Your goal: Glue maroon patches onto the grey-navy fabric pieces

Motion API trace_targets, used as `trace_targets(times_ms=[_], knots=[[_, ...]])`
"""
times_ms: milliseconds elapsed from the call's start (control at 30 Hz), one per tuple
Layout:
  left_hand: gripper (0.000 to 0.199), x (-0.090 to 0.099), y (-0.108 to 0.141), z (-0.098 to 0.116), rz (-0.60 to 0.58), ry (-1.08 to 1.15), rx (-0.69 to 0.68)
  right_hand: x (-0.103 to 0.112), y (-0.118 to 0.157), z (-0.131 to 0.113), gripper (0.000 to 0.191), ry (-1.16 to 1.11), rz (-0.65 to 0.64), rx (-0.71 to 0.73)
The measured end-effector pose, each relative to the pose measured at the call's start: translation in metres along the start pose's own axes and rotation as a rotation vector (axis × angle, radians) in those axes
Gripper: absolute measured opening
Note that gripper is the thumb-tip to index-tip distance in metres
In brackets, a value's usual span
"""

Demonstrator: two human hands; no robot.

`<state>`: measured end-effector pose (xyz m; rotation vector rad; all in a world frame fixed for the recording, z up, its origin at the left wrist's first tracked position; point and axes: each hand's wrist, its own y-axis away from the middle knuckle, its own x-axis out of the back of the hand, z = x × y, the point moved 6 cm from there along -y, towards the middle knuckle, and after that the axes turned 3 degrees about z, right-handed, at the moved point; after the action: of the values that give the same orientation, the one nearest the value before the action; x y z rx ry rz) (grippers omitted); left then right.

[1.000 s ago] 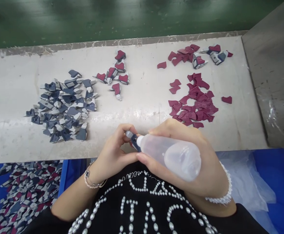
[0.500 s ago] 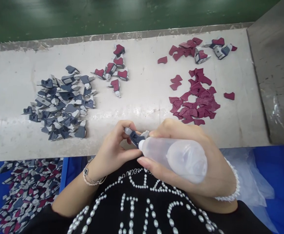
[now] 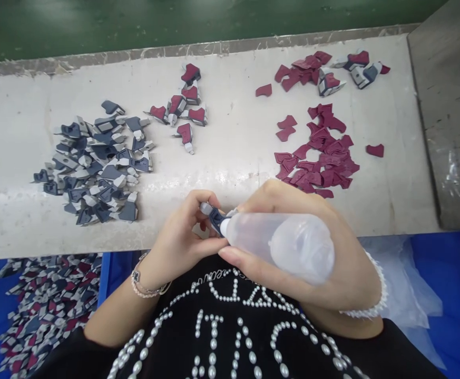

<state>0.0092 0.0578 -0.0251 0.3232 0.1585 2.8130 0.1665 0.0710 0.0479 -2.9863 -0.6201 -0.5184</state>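
Between the thumb and fingers of my left hand is a small dark blue and grey plastic part, its recessed face turned up. My right hand is wrapped round a translucent squeeze bottle holding some clear liquid. The bottle lies nearly level, and its white tip meets the part's recess. Left of my hands lies a heap of similar blue and grey parts. To the right is a pile of flat maroon pieces.
Several parts with maroon faces lie at the table's middle back, and a few more at the back right. Below the white table, a blue bin at left holds many assembled parts. A metal panel bounds the right end.
The bottle and its tip have shifted slightly left over the part's recess. Both hands keep their hold. The whole view has tilted a little.
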Motion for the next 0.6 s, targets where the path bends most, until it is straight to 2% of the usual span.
trace_targets(times_ms=[267, 433, 600], knots=[[0.049, 0.002, 0.000, -0.005, 0.025, 0.009, 0.025, -0.001, 0.006, 0.000, 0.026, 0.110, -0.027, 0.024], [0.046, 0.004, 0.000, 0.002, 0.062, -0.076, -0.029, 0.003, 0.006, 0.000, 0.027, 0.106, -0.023, -0.014], [0.043, 0.001, -0.001, 0.007, 0.052, -0.161, -0.072, 0.011, 0.006, -0.001, 0.019, 0.114, 0.059, -0.007]])
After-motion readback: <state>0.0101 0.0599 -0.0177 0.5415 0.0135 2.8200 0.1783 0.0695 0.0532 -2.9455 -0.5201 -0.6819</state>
